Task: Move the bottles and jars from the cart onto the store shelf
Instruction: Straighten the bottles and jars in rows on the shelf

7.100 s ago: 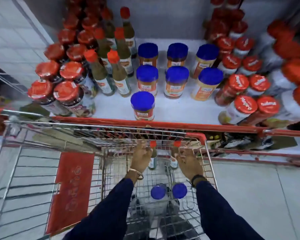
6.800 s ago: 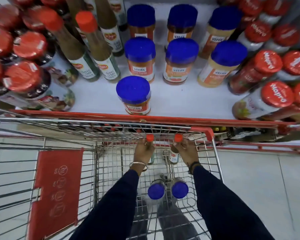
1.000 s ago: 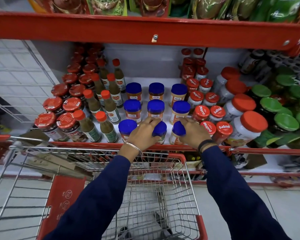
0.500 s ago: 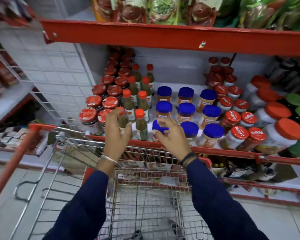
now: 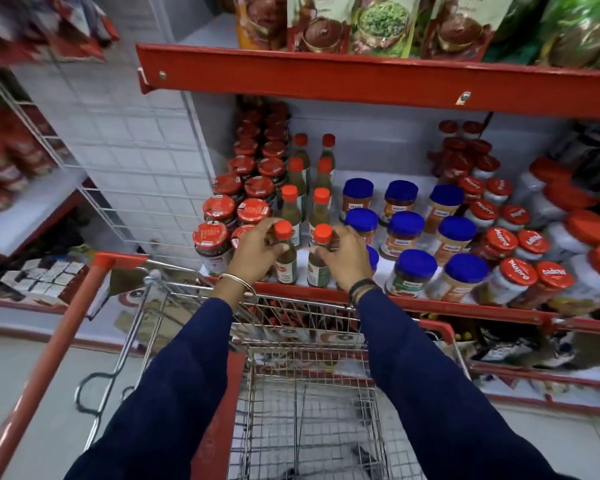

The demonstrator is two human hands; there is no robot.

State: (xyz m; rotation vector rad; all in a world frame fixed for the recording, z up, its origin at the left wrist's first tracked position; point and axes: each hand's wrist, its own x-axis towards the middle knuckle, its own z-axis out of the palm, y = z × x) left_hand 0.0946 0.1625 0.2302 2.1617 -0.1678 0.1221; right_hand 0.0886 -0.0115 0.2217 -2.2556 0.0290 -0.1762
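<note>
At the front edge of the store shelf (image 5: 413, 304), in the head view, both your arms reach forward over the cart (image 5: 312, 386), sleeves dark blue, wrists bent slightly down. Your left hand (image 5: 257, 252) wraps the neck and shoulder of the left green sauce bottle (image 5: 286, 261); your fingers (image 5: 274, 250) curl around it just below its orange cap, thumb side toward you, a thin bangle at the wrist. Your right hand (image 5: 345, 256) closes on the right green sauce bottle (image 5: 317, 263) the same way, fingers pressed against the glass under the cap, dark bands at the wrist. Both bottles stand upright on the shelf, side by side between your two hands, their bases just behind the red shelf lip.

Beyond your fingertips, more orange-capped bottles (image 5: 288, 202) line up in two rows running back. Left of your left fingers stand dark jars with red lids (image 5: 212, 239), touching each other. Right of your right fingers sit the blue-lidded jars (image 5: 414, 271) in rows, the nearest partly hidden behind your right hand. Farther right come white jars with red printed lids (image 5: 515, 277). Below your wrists, the cart's wire basket shows no bottles in the part you can see.
</note>
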